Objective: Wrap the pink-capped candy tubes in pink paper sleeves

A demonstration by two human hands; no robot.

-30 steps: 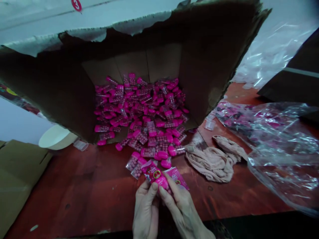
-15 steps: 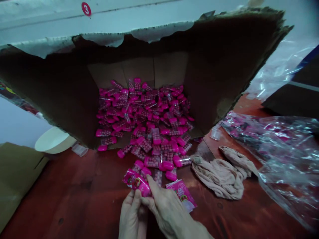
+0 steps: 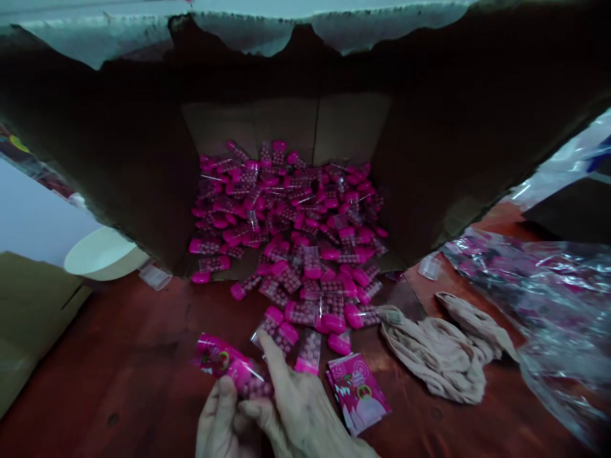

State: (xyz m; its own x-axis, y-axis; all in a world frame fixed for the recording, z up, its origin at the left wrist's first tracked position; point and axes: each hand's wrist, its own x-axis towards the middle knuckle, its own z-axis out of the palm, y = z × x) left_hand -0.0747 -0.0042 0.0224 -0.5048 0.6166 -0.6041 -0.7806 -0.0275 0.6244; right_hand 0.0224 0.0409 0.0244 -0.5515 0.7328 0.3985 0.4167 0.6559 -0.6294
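Near the bottom centre, a small clear container of pink balls (image 3: 252, 384) has a shiny pink printed sleeve (image 3: 223, 360) around its left part. My left hand (image 3: 222, 416) pinches it from below. My right hand (image 3: 298, 407) has its thumb against the container's right end, and its index finger stretches toward loose containers (image 3: 281, 329) just beyond. A stack of flat pink sleeves (image 3: 358, 391) lies right of my right hand. Many pink-capped containers (image 3: 286, 210) spill out of a large cardboard box (image 3: 429, 159) lying open toward me.
A beige cloth (image 3: 439, 350) lies on the red table (image 3: 143, 356) at the right, beside a clear plastic bag (image 3: 563, 305). At the left are a cream bowl (image 3: 102, 254), a clear cup (image 3: 155, 277) and a cardboard piece (image 3: 33, 318). Another clear cup (image 3: 429, 266) sits by the box's right edge.
Both hands have moved left with the container. The sleeve now reaches out to the left, with the balls showing at the right end. My right index finger has straightened. The view has shifted slightly.
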